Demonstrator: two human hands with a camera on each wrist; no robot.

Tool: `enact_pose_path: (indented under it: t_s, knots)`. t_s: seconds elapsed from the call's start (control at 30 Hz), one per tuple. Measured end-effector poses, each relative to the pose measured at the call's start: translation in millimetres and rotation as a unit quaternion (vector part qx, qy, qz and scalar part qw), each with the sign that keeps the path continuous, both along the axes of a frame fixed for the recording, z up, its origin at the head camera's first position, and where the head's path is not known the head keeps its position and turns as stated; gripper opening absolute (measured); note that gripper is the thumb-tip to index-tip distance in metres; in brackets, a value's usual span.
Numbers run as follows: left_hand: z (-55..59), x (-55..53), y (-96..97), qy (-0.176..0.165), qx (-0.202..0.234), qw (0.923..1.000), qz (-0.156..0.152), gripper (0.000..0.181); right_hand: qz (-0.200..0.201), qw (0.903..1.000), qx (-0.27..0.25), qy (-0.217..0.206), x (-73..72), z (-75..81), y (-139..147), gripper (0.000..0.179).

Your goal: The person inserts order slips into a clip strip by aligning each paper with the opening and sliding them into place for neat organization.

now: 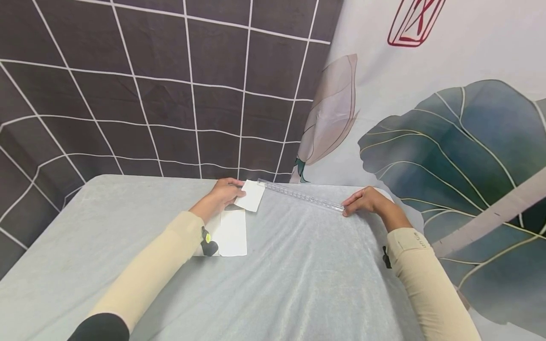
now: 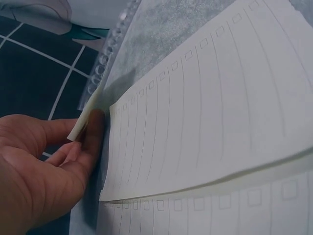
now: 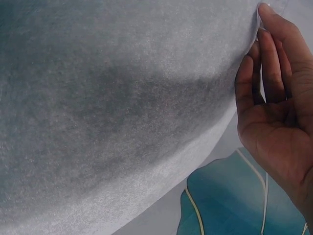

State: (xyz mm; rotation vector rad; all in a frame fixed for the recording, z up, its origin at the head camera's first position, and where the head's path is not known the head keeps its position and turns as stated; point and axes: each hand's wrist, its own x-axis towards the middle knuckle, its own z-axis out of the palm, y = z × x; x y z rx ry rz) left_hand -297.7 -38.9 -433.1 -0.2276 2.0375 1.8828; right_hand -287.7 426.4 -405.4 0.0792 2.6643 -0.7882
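My left hand pinches a small white paper card between thumb and fingers. The left wrist view shows that card nearly edge-on. My right hand pinches the right end of a long clear plastic strip with a row of round shapes along it. The strip's left end meets the card's upper right corner. Below my left hand lie white paper sheets; the left wrist view shows ruled lines and small checkboxes on the sheets. The right fingertips partly hide the strip in the right wrist view.
A pale grey cloth covers the table, whose far edge runs just beyond both hands. Behind it hang a dark curtain with a white grid and a white curtain printed with leaves.
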Motion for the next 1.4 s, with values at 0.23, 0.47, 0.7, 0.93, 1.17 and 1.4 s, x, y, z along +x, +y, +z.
enact_pose_path:
  t_s: [0.23, 0.47, 0.7, 0.93, 1.17, 1.4]
  knots:
    - [0.2, -0.5, 0.2, -0.002, 0.001, 1.0, -0.002, 0.056, -0.002, 1.0, -0.001, -0.004, 0.6, -0.4, -2, 0.033]
    - [6.3, 2.7, 1.6, -0.003, 0.0, 1.0, -0.006, 0.056, -0.003, 0.9999, -0.006, -0.008, 0.8, -0.3, -1, 0.034]
    - [5.6, 2.1, 3.8, -0.004, 0.002, 0.9999, -0.015, 0.055, -0.005, 0.9999, -0.008, -0.008, 0.5, -1.1, 0, 0.034]
    - [4.5, 0.1, 9.0, -0.004, 0.006, 0.9998, -0.016, 0.055, -0.002, 1.0, -0.001, -0.008, 1.0, 1.1, -1, 0.035]
    - [3.6, 0.6, 13.6, -0.006, 0.008, 0.9999, -0.014, 0.056, -0.002, 1.0, 0.001, -0.006, 2.3, 4.0, -3, 0.035]
    - [1.8, -0.4, 15.3, -0.009, -0.001, 0.9998, -0.019, 0.057, -0.007, 0.9999, 0.003, -0.009, 1.8, 3.0, -2, 0.035]
